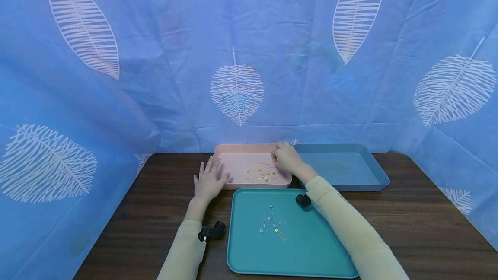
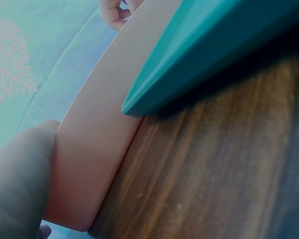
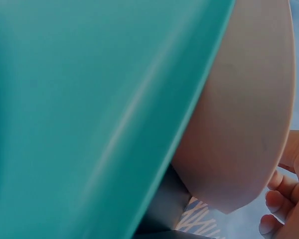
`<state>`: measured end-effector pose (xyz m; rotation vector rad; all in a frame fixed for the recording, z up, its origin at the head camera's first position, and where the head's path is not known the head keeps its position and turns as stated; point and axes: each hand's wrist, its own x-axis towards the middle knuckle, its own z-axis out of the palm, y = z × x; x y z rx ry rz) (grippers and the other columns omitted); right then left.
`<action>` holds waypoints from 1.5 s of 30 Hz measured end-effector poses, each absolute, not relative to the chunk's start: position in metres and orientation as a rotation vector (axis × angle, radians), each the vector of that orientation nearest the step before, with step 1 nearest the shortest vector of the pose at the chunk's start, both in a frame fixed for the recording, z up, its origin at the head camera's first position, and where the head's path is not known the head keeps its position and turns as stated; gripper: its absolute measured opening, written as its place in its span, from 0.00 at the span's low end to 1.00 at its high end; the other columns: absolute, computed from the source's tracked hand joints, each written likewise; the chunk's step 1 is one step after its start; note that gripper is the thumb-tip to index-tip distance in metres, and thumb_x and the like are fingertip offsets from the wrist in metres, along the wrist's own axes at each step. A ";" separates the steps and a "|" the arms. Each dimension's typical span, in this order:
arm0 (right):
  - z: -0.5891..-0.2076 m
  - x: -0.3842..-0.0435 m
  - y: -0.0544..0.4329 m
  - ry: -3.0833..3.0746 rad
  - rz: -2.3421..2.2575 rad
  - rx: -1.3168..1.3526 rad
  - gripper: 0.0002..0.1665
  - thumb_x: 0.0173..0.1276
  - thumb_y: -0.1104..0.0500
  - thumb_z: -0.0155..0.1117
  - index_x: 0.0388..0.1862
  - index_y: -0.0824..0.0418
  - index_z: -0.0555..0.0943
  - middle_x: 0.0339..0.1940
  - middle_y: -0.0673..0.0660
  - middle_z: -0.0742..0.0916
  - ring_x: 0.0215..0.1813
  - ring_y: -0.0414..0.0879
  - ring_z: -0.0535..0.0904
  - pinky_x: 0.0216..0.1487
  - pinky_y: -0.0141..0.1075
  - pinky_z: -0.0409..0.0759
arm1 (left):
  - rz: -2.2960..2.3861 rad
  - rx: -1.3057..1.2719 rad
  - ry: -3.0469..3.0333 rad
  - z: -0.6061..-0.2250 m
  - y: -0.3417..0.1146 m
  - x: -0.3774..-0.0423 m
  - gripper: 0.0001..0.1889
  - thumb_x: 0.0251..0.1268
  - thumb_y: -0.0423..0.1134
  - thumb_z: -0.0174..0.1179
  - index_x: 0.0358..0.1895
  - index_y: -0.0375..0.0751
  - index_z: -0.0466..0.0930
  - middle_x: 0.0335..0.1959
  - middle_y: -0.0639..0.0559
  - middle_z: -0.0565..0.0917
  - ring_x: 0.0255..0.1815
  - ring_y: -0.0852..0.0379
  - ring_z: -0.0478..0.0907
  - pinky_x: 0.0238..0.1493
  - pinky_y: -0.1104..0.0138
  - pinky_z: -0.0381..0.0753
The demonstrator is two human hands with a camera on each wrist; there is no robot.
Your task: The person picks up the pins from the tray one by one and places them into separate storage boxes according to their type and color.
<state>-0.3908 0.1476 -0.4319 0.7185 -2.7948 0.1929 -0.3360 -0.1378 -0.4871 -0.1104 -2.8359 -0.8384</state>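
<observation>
My left hand [image 1: 209,182] lies with its fingers spread at the left end of the pink tray [image 1: 242,186]. The left wrist view shows its thumb [image 2: 22,169] against that tray's wall. Over the right side of the pink tray is my right hand [image 1: 287,159], fingers bent downward. The tray wall hides the tips of its thumb and forefinger in the right wrist view, and I cannot tell if a pin is between them. Several yellow safety pins [image 1: 266,174] lie in the pink tray. On the teal tray [image 1: 303,252] are several silver safety pins [image 1: 269,224] and one yellow safety pin [image 1: 280,234].
To the right of the pink tray stands a blue tray [image 1: 334,167]. The teal tray is in front of both, with my right forearm crossing above it. The dark wooden table [image 1: 412,219] is backed by a blue cloth [image 1: 171,77] with white leaf prints.
</observation>
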 end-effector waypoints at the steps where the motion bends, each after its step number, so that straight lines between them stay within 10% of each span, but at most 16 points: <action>1: -0.432 -0.391 0.147 -2.792 0.193 0.721 0.17 0.61 0.68 0.62 0.16 0.55 0.71 0.31 0.55 0.73 0.36 0.50 0.63 0.41 0.42 0.63 | -0.834 -0.110 -2.838 -0.488 -0.138 -0.336 0.39 0.68 0.61 0.53 0.78 0.52 0.54 0.80 0.44 0.50 0.79 0.32 0.43 0.67 0.26 0.45; 45: -0.411 -0.334 0.169 -2.711 0.502 0.765 0.11 0.61 0.65 0.67 0.23 0.54 0.76 0.34 0.57 0.77 0.37 0.49 0.61 0.39 0.40 0.60 | -0.860 -0.106 -2.831 -0.489 -0.138 -0.338 0.39 0.67 0.62 0.53 0.78 0.54 0.54 0.80 0.45 0.50 0.80 0.34 0.42 0.68 0.27 0.44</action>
